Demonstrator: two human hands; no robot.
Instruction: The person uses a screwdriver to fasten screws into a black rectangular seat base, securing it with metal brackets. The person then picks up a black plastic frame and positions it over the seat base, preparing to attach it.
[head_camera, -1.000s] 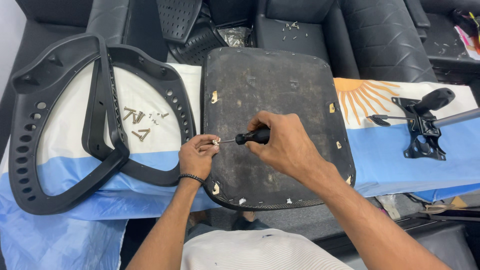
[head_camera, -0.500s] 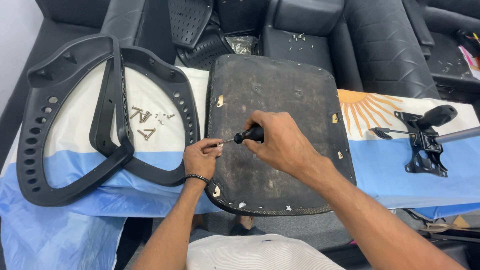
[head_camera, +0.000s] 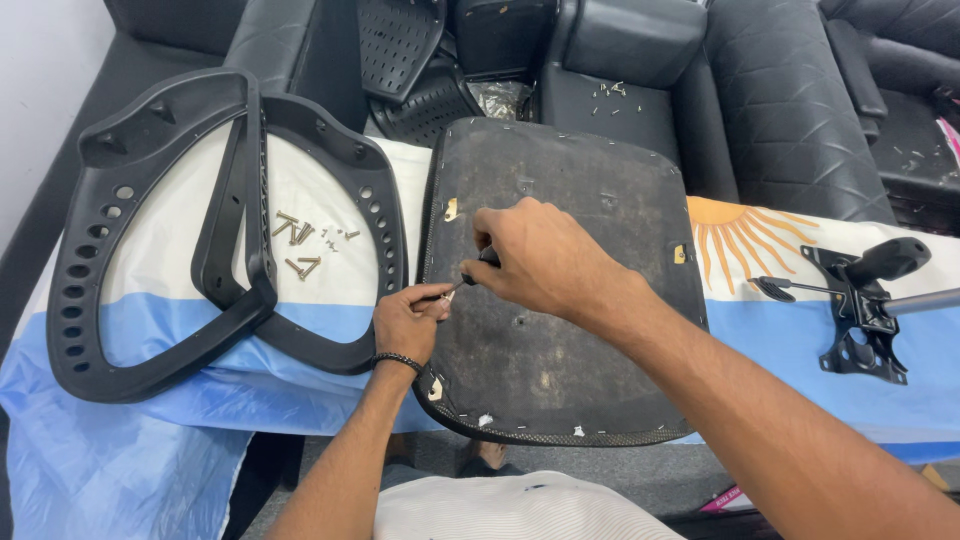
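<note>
An upturned black chair seat pan (head_camera: 590, 350) lies in front of me on a blue and white cloth. My right hand (head_camera: 540, 258) is closed around a black-handled screwdriver (head_camera: 478, 272) over the seat's left part. Its thin shaft points left and down. My left hand (head_camera: 408, 322) sits at the seat's left edge, pinching the shaft's tip and a small fastener between thumb and fingers. A black band circles that wrist.
A black plastic chair back frame (head_camera: 95, 270) lies to the left, with several loose screws (head_camera: 300, 240) on the cloth inside it. A black tilt mechanism with lever (head_camera: 860, 300) rests at the right. Black seat parts and armchairs stand behind.
My view has shifted slightly. The right hand has turned over the screwdriver handle, covering more of it, while the left hand stays pinched at the tip.
</note>
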